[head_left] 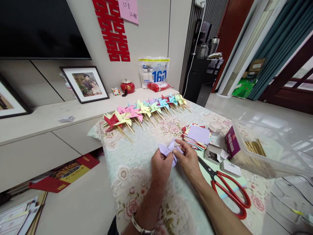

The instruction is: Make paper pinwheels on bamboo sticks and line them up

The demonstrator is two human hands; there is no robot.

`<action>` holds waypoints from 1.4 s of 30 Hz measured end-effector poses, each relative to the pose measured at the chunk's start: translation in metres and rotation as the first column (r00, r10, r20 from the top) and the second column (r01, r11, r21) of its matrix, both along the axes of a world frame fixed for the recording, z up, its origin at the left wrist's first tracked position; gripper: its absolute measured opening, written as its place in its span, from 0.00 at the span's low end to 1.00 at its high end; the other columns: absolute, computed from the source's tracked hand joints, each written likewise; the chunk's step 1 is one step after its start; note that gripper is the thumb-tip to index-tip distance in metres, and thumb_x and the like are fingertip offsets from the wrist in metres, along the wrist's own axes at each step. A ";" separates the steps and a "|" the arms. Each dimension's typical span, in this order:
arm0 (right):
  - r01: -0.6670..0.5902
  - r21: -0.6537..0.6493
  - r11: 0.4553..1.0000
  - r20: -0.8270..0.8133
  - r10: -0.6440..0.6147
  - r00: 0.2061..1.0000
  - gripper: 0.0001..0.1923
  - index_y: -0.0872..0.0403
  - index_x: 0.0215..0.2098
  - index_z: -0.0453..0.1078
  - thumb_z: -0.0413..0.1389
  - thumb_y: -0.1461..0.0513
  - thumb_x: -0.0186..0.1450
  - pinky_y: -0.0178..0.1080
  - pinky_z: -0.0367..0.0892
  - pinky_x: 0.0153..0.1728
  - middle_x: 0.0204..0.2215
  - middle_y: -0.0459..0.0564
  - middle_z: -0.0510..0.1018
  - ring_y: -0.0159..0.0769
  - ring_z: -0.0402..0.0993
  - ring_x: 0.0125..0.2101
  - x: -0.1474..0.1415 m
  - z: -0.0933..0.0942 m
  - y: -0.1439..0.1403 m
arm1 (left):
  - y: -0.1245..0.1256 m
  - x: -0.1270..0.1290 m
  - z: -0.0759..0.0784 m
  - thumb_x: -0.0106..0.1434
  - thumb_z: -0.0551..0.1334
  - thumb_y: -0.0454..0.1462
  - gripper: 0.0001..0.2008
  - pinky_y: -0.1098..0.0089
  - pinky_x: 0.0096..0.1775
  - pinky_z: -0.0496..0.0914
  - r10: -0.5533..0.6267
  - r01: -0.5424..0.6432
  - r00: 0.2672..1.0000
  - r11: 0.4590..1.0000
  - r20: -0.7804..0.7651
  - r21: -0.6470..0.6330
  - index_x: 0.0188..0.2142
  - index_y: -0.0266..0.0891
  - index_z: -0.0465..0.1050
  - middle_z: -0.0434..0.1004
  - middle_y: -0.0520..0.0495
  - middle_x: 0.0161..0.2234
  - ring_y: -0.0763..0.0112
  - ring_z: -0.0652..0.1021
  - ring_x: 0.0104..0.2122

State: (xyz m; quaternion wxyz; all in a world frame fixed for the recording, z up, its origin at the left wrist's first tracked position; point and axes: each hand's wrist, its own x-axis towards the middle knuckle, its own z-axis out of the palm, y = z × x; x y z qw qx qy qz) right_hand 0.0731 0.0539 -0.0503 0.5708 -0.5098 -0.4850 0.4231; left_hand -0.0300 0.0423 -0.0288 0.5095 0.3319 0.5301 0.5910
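Note:
A folded lilac paper pinwheel head [169, 150] is pinched between my left hand [160, 166] and my right hand [188, 160], just above the floral tablecloth [137, 182]. Both hands grip its corners near the middle of the table. To the right lies a stack of coloured paper squares [197, 135] with a lilac sheet on top. A row of several finished paper pinwheels on wooden sticks [144, 112] lies along the far edge of the table.
Red-handled scissors [227, 189] lie right of my right hand. A small open box of pins [214, 155], a round clear pot [215, 128] and a clear plastic bin with wooden sticks [259, 150] stand further right. A low cabinet [49, 130] runs along the left.

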 end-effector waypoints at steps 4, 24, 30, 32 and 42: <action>0.001 0.008 1.000 0.045 -0.002 0.999 0.22 0.53 0.49 0.73 0.63 0.59 0.55 0.42 0.71 0.37 0.32 0.48 0.81 0.41 0.76 0.34 0.004 0.002 0.001 | 0.000 0.002 0.000 0.45 0.67 0.35 0.11 0.70 0.32 0.74 -0.037 0.036 0.998 0.999 0.055 0.021 0.31 0.35 0.77 0.84 0.47 0.27 0.63 0.81 0.28; -0.168 -0.017 0.986 -0.157 0.164 0.974 0.18 0.53 0.42 0.74 0.64 0.60 0.52 0.39 0.70 0.31 0.26 0.46 0.81 0.39 0.77 0.28 0.006 0.014 0.002 | 0.004 -0.005 -0.013 0.45 0.72 0.40 0.18 0.68 0.37 0.74 -0.032 0.031 0.997 0.999 0.075 0.011 0.36 0.33 0.79 0.85 0.45 0.32 0.62 0.82 0.32; -0.143 0.009 0.990 -0.097 0.143 0.985 0.15 0.53 0.40 0.74 0.61 0.61 0.54 0.38 0.69 0.31 0.28 0.46 0.82 0.39 0.77 0.28 0.006 0.016 0.000 | 0.003 -0.004 -0.008 0.44 0.72 0.37 0.16 0.68 0.37 0.74 -0.054 0.052 0.994 0.998 0.093 0.021 0.35 0.34 0.80 0.85 0.46 0.29 0.64 0.82 0.30; -0.117 0.012 0.993 -0.064 0.118 0.991 0.16 0.53 0.42 0.74 0.61 0.61 0.54 0.39 0.70 0.31 0.28 0.46 0.81 0.39 0.77 0.29 0.006 0.016 -0.001 | 0.004 -0.004 -0.008 0.44 0.72 0.36 0.15 0.68 0.37 0.74 -0.053 0.051 0.995 0.998 0.088 0.022 0.33 0.34 0.80 0.85 0.46 0.29 0.64 0.82 0.30; 0.065 0.179 0.982 0.280 -0.114 0.953 0.19 0.56 0.50 0.74 0.58 0.57 0.62 0.45 0.71 0.44 0.40 0.55 0.80 0.43 0.77 0.39 0.015 0.025 -0.005 | 0.009 -0.006 -0.012 0.44 0.73 0.37 0.15 0.68 0.38 0.74 0.007 -0.008 0.986 1.000 0.165 0.010 0.33 0.33 0.80 0.85 0.46 0.31 0.65 0.81 0.31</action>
